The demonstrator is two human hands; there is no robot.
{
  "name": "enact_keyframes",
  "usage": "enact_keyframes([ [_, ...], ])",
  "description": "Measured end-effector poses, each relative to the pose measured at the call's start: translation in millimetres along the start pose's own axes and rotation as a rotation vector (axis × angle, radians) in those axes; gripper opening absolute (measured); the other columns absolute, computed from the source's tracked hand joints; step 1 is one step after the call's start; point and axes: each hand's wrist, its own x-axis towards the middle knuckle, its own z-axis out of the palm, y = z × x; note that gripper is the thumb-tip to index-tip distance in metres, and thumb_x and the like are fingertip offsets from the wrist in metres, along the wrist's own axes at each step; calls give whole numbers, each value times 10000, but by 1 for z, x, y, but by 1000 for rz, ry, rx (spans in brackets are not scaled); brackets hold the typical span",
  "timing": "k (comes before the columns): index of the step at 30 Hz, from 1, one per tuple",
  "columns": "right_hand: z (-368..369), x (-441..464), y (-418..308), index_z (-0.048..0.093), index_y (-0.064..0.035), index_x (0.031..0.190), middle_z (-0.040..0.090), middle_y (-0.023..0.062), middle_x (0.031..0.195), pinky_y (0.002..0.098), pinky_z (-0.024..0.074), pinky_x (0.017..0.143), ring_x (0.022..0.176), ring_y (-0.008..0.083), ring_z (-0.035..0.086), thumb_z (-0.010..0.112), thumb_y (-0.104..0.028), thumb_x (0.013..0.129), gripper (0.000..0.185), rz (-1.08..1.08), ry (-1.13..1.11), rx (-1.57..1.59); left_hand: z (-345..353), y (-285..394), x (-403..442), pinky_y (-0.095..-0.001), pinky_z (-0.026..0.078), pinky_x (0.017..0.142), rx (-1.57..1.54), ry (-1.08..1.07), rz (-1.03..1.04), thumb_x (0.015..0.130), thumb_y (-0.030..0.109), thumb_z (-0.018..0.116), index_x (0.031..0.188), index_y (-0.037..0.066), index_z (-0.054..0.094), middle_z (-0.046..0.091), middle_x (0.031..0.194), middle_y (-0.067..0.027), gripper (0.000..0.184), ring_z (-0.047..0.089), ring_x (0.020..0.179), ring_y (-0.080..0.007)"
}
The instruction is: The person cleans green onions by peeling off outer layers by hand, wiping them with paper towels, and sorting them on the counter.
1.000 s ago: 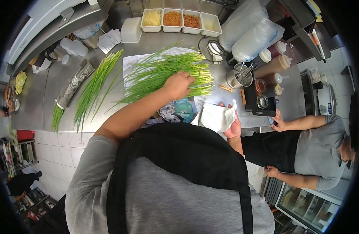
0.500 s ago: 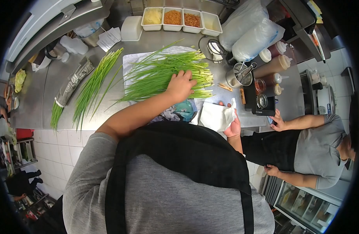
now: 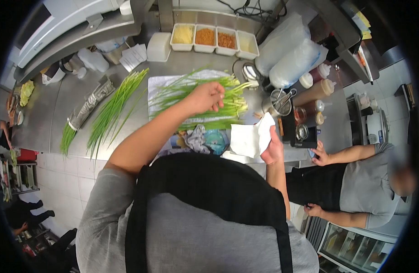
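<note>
A broad layer of long green chives (image 3: 182, 102) lies over a white cloth (image 3: 154, 83), pale ends towards the right. Above these stems hovers my left hand (image 3: 206, 98), slightly blurred, its fingers loosely bent and apart with nothing visible in them. My right hand (image 3: 273, 148) grips a folded white paper towel (image 3: 245, 140) by its right side, near the counter's front edge. Just below the chives sit a crumpled grey cloth (image 3: 197, 139) and a teal bundle (image 3: 216, 140).
Left on the steel counter (image 3: 57, 111) are loose chives (image 3: 114, 109) and a newspaper-wrapped bunch (image 3: 90, 102). White tubs (image 3: 182, 45) of toppings line the back. Sauce bottles (image 3: 319, 89) and a metal cup (image 3: 279, 109) stand right. A co-worker (image 3: 366, 182) stands close on the right.
My left hand has lifted off the chives and its fingers have loosened. The paper towel in my right hand has come up a little. The view has shifted slightly.
</note>
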Motion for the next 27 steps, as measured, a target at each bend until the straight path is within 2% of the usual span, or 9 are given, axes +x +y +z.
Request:
enact_keyframes([
  [4, 75, 17, -2, 409, -67, 1257, 505, 80, 1210, 394, 353, 981, 1135, 235, 469, 357, -360, 947, 430, -187, 18, 20, 13, 23, -9, -233, 424, 514, -92, -51, 2, 896, 124, 489, 1026, 30, 489, 616, 759, -58, 160, 545, 606, -94],
  [7, 102, 38, 26, 433, -67, 1215, 515, 64, 1184, 378, 357, 972, 1118, 210, 474, 373, -316, 951, 368, -301, 22, 11, 45, 17, -4, -279, 449, 537, -54, 2, 85, 870, 90, 501, 988, 21, 510, 626, 765, -96, 137, 578, 603, -162],
  [10, 123, 41, 59, 455, -52, 1160, 532, 57, 1127, 345, 388, 931, 1055, 183, 499, 392, -253, 953, 295, -396, 87, -97, 64, 10, -10, -332, 469, 579, 382, 289, 384, 828, 54, 515, 911, 6, 514, 623, 784, -143, 96, 604, 623, -258],
  [11, 115, 48, 63, 462, -39, 1142, 543, 67, 1099, 348, 408, 901, 1005, 189, 523, 381, -256, 958, 296, -391, 112, -84, 65, 11, -12, -357, 472, 617, 347, 290, 370, 794, 37, 525, 876, -10, 500, 610, 785, -172, 97, 607, 666, -329],
  [16, 109, 70, 31, 459, 10, 1125, 570, 99, 1017, 363, 460, 809, 909, 227, 570, 416, -241, 945, 312, -479, 296, 13, 59, 12, -27, -324, 468, 601, 378, 162, 230, 818, 51, 526, 878, -2, 497, 618, 720, -132, 85, 621, 645, -228],
  [18, 95, 79, 2, 429, 24, 1175, 544, 149, 1116, 398, 449, 870, 989, 276, 560, 387, -267, 951, 369, -537, 393, -20, 58, 8, -32, -316, 467, 593, 295, 150, 200, 824, 54, 528, 883, 3, 491, 618, 705, -116, 87, 617, 634, -190],
  [20, 88, 70, -20, 414, 15, 1206, 529, 147, 1157, 399, 435, 905, 1031, 276, 545, 381, -287, 953, 396, -499, 369, 40, 58, 1, -31, -309, 465, 584, 209, 205, 201, 828, 56, 531, 889, 7, 484, 617, 698, -102, 91, 610, 620, -154],
  [24, 97, 48, 19, 410, -19, 1222, 523, 87, 1176, 366, 413, 930, 1076, 212, 518, 388, -308, 952, 396, -366, 207, 25, 59, -4, -26, -349, 469, 580, 220, 308, 354, 818, 49, 529, 894, 15, 477, 617, 696, -133, 98, 615, 626, -251],
  [27, 112, 40, 58, 437, -14, 1167, 554, 66, 1057, 327, 437, 857, 979, 170, 539, 474, -188, 927, 299, -350, 114, -93, 64, -5, -28, -386, 470, 573, 434, 371, 414, 815, 62, 534, 889, 30, 476, 610, 683, -152, 100, 605, 633, -328],
])
